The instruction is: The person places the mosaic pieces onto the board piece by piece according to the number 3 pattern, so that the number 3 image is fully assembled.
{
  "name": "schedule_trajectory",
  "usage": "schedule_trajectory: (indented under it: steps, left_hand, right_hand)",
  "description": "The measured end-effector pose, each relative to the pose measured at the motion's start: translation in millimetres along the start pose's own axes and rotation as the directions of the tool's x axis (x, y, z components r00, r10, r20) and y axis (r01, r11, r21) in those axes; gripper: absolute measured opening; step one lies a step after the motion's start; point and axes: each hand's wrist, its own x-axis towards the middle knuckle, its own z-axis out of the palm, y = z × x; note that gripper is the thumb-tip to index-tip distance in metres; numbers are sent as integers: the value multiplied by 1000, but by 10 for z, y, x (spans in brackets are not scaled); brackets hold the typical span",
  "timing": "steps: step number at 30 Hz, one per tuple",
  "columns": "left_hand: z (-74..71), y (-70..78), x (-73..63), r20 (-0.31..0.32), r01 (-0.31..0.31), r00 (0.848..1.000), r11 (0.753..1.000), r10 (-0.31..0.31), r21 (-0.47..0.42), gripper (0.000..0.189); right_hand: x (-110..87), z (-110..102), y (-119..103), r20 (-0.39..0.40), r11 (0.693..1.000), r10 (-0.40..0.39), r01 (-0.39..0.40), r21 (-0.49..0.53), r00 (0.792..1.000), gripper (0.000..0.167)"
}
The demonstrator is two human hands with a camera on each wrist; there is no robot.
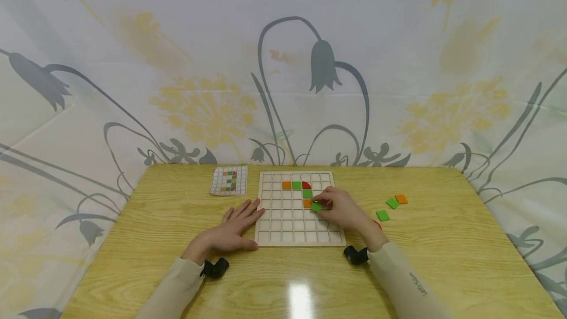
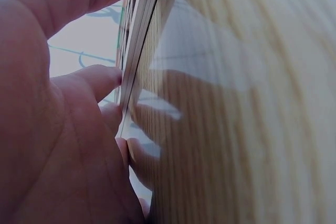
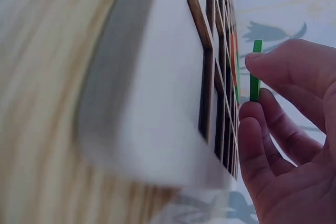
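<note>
Between thumb and fingers my right hand (image 1: 340, 206) pinches a green square tile (image 1: 316, 207), held over the gridded board (image 1: 290, 239). The right wrist view shows this green tile (image 3: 255, 80) edge-on, apart from the board. On the board's upper part sit an orange tile (image 1: 287, 185), a green tile (image 1: 297, 185) and a red rounded tile (image 1: 306, 185) in a row. Below the red one lie another green tile (image 1: 307, 194) and an orange tile (image 1: 307, 204). My left hand (image 1: 232, 228) rests with fingers extended against the board's left edge, touching it.
Left of the board lies a pattern card (image 1: 228, 181) printed with coloured squares. To the right are loose green tiles (image 1: 383, 215), an orange tile (image 1: 400, 199) and a red tile (image 1: 377, 225) partly hidden by the right wrist. A patterned cloth (image 1: 283, 63) hangs behind the wooden table (image 1: 257, 279).
</note>
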Motion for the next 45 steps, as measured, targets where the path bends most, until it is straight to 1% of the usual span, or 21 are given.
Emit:
schedule_trajectory:
  steps: [5,12,26,31,39,45]
  left_hand:
    - [9,10,-1,2,6,1000,1000,-6,-3,84]
    - [3,11,-12,-5,-6,1000,1000,6,-9,84]
    - [3,13,-9,-11,-2,1000,1000,2,-14,85]
    - [9,25,-3,-12,3,1000,1000,-3,-9,84]
    - [18,27,-10,-19,-5,1000,1000,5,-12,84]
    - [11,27,-12,-18,-1,1000,1000,1,-3,84]
  right_hand:
    - [58,46,1,8,1000,-18,18,-10,1000,29]
    - [155,65,-32,11,999,24,-24,29,1000,31]
    - [344,156,-133,20,1000,4,-5,16,1000,29]
    - [376,197,-156,17,1000,15,-15,19,1000,28]
    - [395,229,-159,37,991,102,-105,81,994,28]
    - [404,225,-136,52,986,124,-129,105,991,26]
